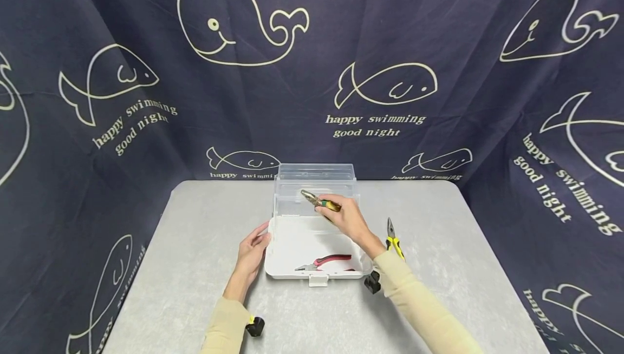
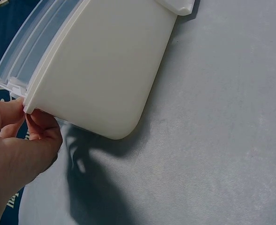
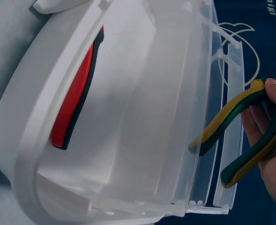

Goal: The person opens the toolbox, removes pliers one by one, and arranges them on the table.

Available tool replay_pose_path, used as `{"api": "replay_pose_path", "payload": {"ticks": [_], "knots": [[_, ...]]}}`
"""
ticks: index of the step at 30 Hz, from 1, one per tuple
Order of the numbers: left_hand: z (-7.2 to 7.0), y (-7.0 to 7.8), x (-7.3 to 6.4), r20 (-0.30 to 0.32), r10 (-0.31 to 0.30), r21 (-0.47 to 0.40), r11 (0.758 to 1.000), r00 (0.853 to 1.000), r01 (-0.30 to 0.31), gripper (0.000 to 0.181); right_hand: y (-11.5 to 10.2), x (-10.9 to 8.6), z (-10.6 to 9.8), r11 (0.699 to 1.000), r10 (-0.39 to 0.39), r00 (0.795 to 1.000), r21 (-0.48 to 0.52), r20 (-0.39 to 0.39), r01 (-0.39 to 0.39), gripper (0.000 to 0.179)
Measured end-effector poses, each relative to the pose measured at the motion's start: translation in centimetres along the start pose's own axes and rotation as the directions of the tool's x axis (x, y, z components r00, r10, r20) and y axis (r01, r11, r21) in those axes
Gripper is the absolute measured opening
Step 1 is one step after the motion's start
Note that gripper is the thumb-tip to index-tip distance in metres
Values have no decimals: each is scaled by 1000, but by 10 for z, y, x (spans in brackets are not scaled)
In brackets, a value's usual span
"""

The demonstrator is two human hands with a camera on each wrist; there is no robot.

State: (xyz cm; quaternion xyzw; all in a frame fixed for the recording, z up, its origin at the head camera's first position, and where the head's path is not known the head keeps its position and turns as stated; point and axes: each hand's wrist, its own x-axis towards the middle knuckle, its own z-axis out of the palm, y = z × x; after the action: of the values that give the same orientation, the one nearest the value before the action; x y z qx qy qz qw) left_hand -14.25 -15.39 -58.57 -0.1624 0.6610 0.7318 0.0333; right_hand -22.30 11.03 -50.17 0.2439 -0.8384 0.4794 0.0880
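Head view: right hand (image 1: 348,216) grips pliers (image 1: 324,203), left hand (image 1: 251,252) box (image 1: 288,275); cloth (image 1: 312,94) reads "happy swimming good night".

Soft, seemingly overhead light brightens the tabletop (image 1: 302,321) before me fairly evenly, while the dark curtain's (image 1: 317,94) prints look stretched and slanted toward the head view's left and right edges. The left-wrist view is greyer, a deep, soft-edged shadow spreading from below the white box (image 2: 100,70) to the bottom edge; in the right-wrist view, pale gleams line the clear lid (image 3: 234,93).
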Motion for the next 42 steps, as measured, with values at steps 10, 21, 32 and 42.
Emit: {"api": "replay_pose_path", "payload": {"ticks": [10, 21, 32, 42], "knots": [[-3, 1, 1, 5, -12, -11, 1000, 1000, 12, 46, 4, -1, -20, 972, 199, 975, 146, -97, -184, 32], [-2, 3, 0, 6, -16, -15, 1000, 1000, 16, 45, 13, -14, -38, 848, 377, 924, 428, -71, -313, 37], [-2, 2, 3, -10, -12, -13, 1000, 1000, 12, 42, 28, -35, -66, 764, 488, 868, 523, -88, -377, 43], [0, 4, 3, 9, -10, -40, 999, 1000, 10, 43, 48, -60, -90, 721, 569, 811, 556, -136, -412, 51]]}}
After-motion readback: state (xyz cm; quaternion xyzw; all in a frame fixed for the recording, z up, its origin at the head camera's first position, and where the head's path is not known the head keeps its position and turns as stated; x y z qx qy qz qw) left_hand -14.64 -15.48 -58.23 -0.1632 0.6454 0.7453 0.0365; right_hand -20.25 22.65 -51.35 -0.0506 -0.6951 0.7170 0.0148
